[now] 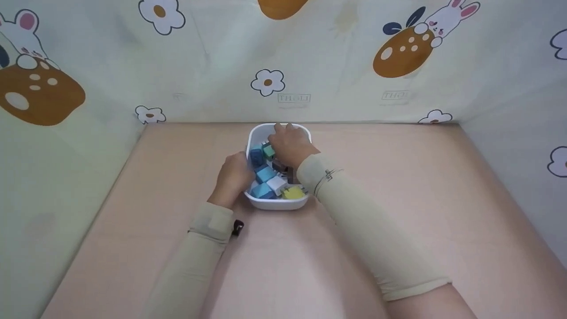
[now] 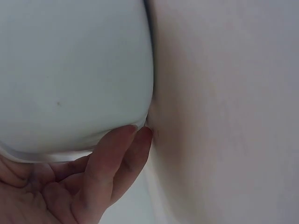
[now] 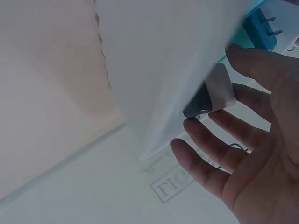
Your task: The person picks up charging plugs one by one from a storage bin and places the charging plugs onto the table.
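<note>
Grey-and-black charger (image 3: 220, 87) shows at the edge of the white bin (image 1: 277, 204), between the thumb and spread fingers of my right hand (image 1: 291, 144); I can't tell whether they grip it. Only my right wrist view picks it out clearly; my left wrist view alone shows the left hand (image 2: 84, 186) curling its fingers against the bin's outer wall.
</note>
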### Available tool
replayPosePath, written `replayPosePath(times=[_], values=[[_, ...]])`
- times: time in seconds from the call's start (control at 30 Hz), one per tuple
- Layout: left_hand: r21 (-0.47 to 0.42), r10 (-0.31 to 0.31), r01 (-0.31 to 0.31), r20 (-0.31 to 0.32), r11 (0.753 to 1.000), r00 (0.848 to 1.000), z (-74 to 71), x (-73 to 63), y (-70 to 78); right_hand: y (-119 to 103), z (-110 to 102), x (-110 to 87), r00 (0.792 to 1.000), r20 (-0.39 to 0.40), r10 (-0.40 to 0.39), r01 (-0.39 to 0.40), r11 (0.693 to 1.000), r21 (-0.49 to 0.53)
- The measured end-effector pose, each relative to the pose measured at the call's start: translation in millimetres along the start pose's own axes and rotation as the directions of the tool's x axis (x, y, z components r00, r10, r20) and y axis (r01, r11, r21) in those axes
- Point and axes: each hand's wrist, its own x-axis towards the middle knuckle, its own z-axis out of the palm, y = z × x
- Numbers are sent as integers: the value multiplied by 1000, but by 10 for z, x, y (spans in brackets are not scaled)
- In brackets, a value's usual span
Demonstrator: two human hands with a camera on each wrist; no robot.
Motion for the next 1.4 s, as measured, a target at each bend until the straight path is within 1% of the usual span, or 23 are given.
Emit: replayPosePath(times=[0.2, 0.43, 0.53, 0.63, 0.73, 0.8, 0.87, 0.93, 1.03, 1.07, 1.13, 1.2, 1.23, 1.27, 1.4], values=[[-8, -7, 7, 6, 1000, 1000, 0, -2, -8, 21, 54, -10, 1000, -16, -27, 26, 999, -18], [7, -16, 16, 6, 1000, 1000, 7, 8, -7, -6, 98, -77, 995, 29, -93, 95, 992, -81], [0, -19, 19, 11, 1000, 1000, 8, 5, -12, -42, 106, -96, 993, 36, -113, 116, 990, -76], [-12, -21, 21, 14, 1000, 1000, 10, 0, -15, -57, 109, -112, 993, 39, -112, 114, 992, -57], [-17, -20, 20, 14, 1000, 1000, 11, -4, -13, -40, 103, -139, 995, 40, -96, 96, 995, 0], [-16, -18, 19, 15, 1000, 1000, 8, -3, -12, -12, 98, -159, 996, 41, -78, 74, 994, 86], [-12, -21, 21, 17, 1000, 1000, 4, 0, -9, 25, 98, -175, 997, 50, -52, 41, 980, 192], [-12, -29, 29, 22, 999, 999, 3, 1, -2, 71, 104, -186, 997, 73, -29, 5, 951, 308], [-13, -45, 45, 28, 999, 999, 12, -3, 9, 143, 129, -192, 995, 100, -12, -35, 888, 458], [-14, -49, 50, 28, 999, 998, 15, -3, 9, 163, 138, -193, 994, 105, -13, -41, 870, 492], [-12, -52, 52, 29, 999, 998, 20, -3, 8, 193, 159, -191, 995, 103, -12, -45, 843, 536], [-14, -54, 55, 27, 998, 998, 22, 5, 1, 214, 172, -190, 997, 77, -8, -35, 837, 546], [-16, -54, 54, 27, 998, 998, 20, 8, -2, 219, 177, -187, 998, 63, -5, -30, 841, 540], [-19, -54, 54, 27, 998, 998, 18, 11, -4, 222, 179, -185, 999, 42, -5, -18, 853, 522], [-23, -63, 64, 28, 998, 998, 4, 20, -16, 221, 188, -172, 999, -41, -19, 35, 908, 418]])
